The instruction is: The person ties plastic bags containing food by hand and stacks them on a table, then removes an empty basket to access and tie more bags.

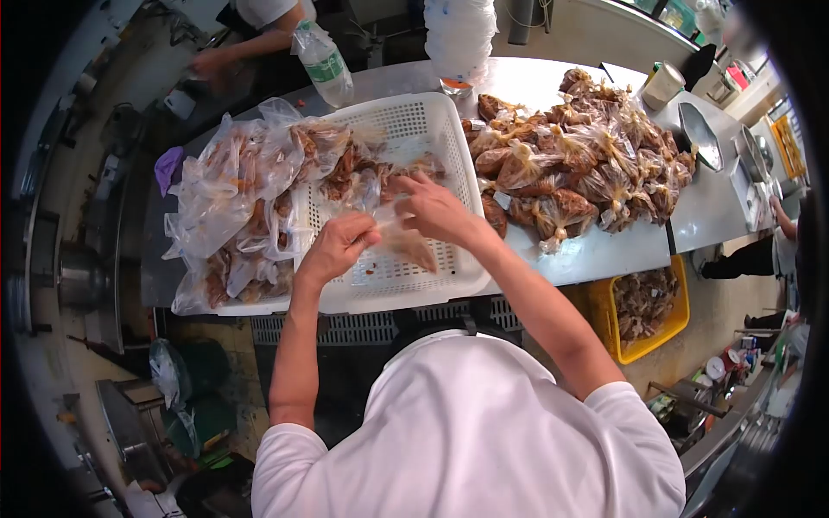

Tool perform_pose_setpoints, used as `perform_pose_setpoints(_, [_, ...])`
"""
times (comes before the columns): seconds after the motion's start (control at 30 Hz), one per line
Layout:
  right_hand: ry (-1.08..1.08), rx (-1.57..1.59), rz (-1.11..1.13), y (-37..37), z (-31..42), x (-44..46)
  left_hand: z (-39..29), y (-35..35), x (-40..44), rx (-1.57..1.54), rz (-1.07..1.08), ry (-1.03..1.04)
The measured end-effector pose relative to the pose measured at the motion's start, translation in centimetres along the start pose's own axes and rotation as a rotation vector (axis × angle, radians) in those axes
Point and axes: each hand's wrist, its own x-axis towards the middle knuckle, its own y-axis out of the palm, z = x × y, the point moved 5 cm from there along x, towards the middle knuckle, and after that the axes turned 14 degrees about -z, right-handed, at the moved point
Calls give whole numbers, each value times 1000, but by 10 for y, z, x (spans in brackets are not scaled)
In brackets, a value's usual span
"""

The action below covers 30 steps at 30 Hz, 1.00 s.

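Note:
Over a white perforated plastic basket [462, 155], both my hands work at a clear plastic bag [404, 245] with brown food in it. My left hand [344, 245] is closed in a pinch on the bag's gathered end. Bent fingers of my right hand [432, 210] close on the bag from the right, slightly smeared by motion. Just beyond my hands, loose brown pieces of food [341, 173] lie in the basket, partly under plastic. A heap of clear bags [233, 186] with brown contents covers the basket's left side. What the food is exactly, I cannot tell.
Tied bags of brown food [570, 164] are piled on the metal table [596, 259] at right. Behind the basket stand a plastic bottle [325, 67] and a stack of clear containers [460, 39]. A yellow crate [682, 319] is below right. A co-worker's arm [250, 47] reaches in at upper left.

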Motion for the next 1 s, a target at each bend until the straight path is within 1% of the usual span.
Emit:
perform_pose_setpoints(0.03, [13, -59, 51, -2, -17, -13, 1, 0, -7, 8, 39, 7])
perform_pose_setpoints(0.07, [25, -119, 104, -5, -28, -23, 9, -3, -14, 4, 32, 3])
perform_pose_setpoints(0.1, [21, -118, 114, -13, -25, -27, 21, -6, -25, 39, 50, -13])
perform_pose_setpoints(0.13, [95, -54, 58, -28, -16, -29, 22, -8, -30, 74, 70, -30])
perform_pose_setpoints(0.17, [171, 12, 6, -39, -8, -28, 28, -12, -37, 11, -38, -209])
perform_pose_setpoints(0.2, [174, 14, 10, -43, 3, -22, 21, -5, -33, 9, -36, -213])
perform_pose_setpoints(0.23, [155, 82, -30, -44, 18, -10, 15, 4, -24, -134, -144, -291])
perform_pose_setpoints(0.27, [136, 151, -71, -43, 33, 0, 12, 14, -17, -203, -198, -331])
perform_pose_setpoints(0.3, [44, 205, -125, -43, 50, 7, 9, 24, -9, -273, -255, -366])
perform_pose_setpoints(0.33, [40, 204, -125, -40, 52, 8, 5, 38, 0, -157, -226, -244])
perform_pose_setpoints(0.37, [81, 288, -145, -37, 50, 8, 3, 46, 5, -42, -198, -120])
perform_pose_setpoints(0.4, [121, 369, -167, -35, 45, 7, -2, 42, 11, -43, -202, -114])
perform_pose_setpoints(0.43, [98, 451, -355, -43, 40, 5, -5, 34, 17, -132, -275, -126])
perform_pose_setpoints(0.47, [95, 446, -353, -43, 37, -1, -8, 26, 20, -223, -350, -142])
perform_pose_setpoints(0.5, [104, 324, -566, -55, 38, -7, -18, 18, 24, -277, -394, -196])
perform_pose_setpoints(0.53, [96, 213, -593, -51, 37, -17, -26, 18, 28, -275, -402, -201])
perform_pose_setpoints(0.6, [91, -11, -647, -43, 35, -35, -53, 27, 41, -563, -404, -85])
perform_pose_setpoints(0.63, [163, 124, -692, -30, 27, -42, -67, 32, 46, -558, -411, -77])
perform_pose_setpoints(0.7, [300, 397, -773, -3, 10, -49, -107, 44, 50, -229, -309, 150])
perform_pose_setpoints(0.73, [368, 537, -807, 8, 3, -50, -118, 45, 49, -198, -231, 139])
perform_pose_setpoints(0.77, [441, 680, -838, 20, -5, -52, -118, 41, 43, -421, -284, 31])
perform_pose_setpoints(0.8, [549, 778, -782, 21, -7, -54, -116, 39, 39, -645, -329, -83])
perform_pose_setpoints(0.83, [662, 870, -729, 24, -9, -57, -113, 36, 37, -642, -321, -84])
perform_pose_setpoints(0.87, [662, 872, -735, 19, -9, -57, -106, 19, 33, -444, -520, -31])
perform_pose_setpoints(0.9, [822, 1021, -760, 19, -13, -57, -103, 7, 30, -241, -716, 26])
perform_pose_setpoints(0.93, [984, 1172, -776, 23, -16, -58, -81, 22, 28, -239, -717, 29])
perform_pose_setpoints(0.97, [964, 1221, -841, 24, -15, -56, -44, 52, 25, -55, -640, 61])
perform_pose_setpoints(1.0, [965, 1226, -832, 22, -9, -55, -21, 74, 21, 129, -560, 86])
